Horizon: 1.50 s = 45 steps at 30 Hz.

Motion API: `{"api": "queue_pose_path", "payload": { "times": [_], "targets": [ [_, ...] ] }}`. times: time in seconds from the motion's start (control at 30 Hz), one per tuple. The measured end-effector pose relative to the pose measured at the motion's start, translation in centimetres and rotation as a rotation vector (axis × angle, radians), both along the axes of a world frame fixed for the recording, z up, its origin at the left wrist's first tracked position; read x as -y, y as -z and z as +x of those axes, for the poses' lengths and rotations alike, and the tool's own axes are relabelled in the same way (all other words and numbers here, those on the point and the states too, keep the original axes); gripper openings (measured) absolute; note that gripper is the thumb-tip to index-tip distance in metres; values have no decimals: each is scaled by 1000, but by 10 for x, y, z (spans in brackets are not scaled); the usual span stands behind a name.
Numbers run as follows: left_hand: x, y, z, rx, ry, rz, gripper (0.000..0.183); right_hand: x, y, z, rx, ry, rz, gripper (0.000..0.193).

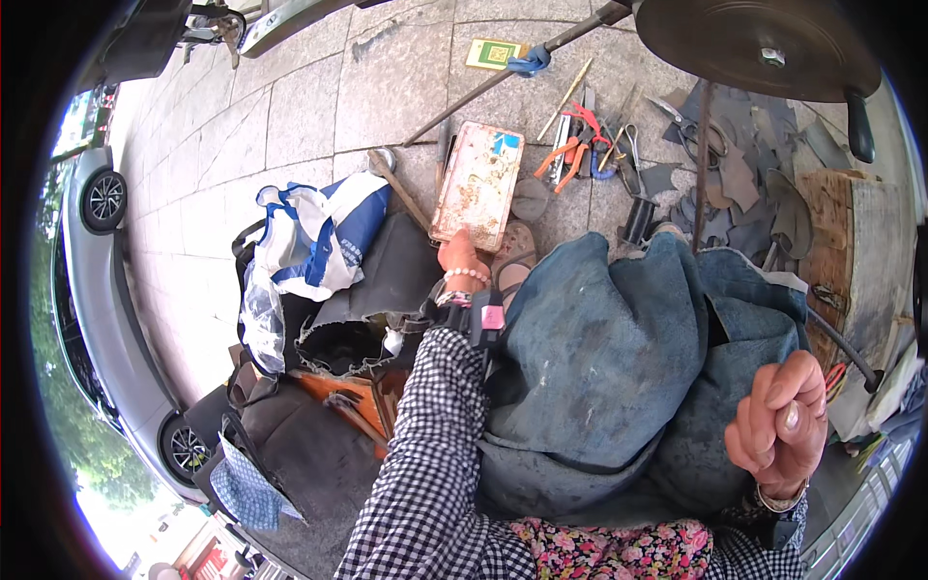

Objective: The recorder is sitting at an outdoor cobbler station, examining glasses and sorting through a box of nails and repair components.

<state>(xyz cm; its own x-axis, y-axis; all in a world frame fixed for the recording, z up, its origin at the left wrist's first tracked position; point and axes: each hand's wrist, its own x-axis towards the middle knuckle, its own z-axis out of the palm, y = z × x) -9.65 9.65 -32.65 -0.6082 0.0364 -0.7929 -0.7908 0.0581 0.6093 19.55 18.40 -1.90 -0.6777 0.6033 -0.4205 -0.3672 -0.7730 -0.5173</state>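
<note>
Packages and labels lying on the pavement

A flat rectangular tin box (478, 185), white with heavy rust and a blue patch at one corner, is lying on the paving stones just ahead of the left hand (463, 253), whose fingers are touching its near edge. A white-and-blue plastic bag (314, 237) is slumping to the left of it over dark material. Farther off, a small green-and-yellow square card (493, 53) is lying flat on the stones beside a long rod.
</note>
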Motion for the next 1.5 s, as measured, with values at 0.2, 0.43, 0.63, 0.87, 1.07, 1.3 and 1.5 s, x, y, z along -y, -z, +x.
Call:
{"api": "queue_pose_path", "payload": {
  "times": [0.2, 0.43, 0.63, 0.87, 1.07, 1.3, 1.5],
  "targets": [
    [45, 81, -24, -289, 408, -549, 43, 2, -5, -2, -22, 31, -14, 13],
    [33, 77, -33, 31, 32, -368, 35, 2, -4, 2, -14, 48, -54, 12],
    [13, 58, -19, 6, -69, -14, 38, 0, -1, 4, -2, 41, -70, 13],
    [-46, 31, -19, 178, 31, 64, 36, 0, -3, -1, 22, 33, -53, 13],
    [-68, 39, -35, 220, 202, 103, 39, 0, -3, -6, 54, 44, -56, 13],
    [-50, 65, -56, 192, 297, -22, 25, 1, -4, -9, 72, 37, -78, 13],
    [-59, 44, -54, 150, 395, -101, 41, 0, -8, -12, 79, 59, -92, 15]
  ]
}}
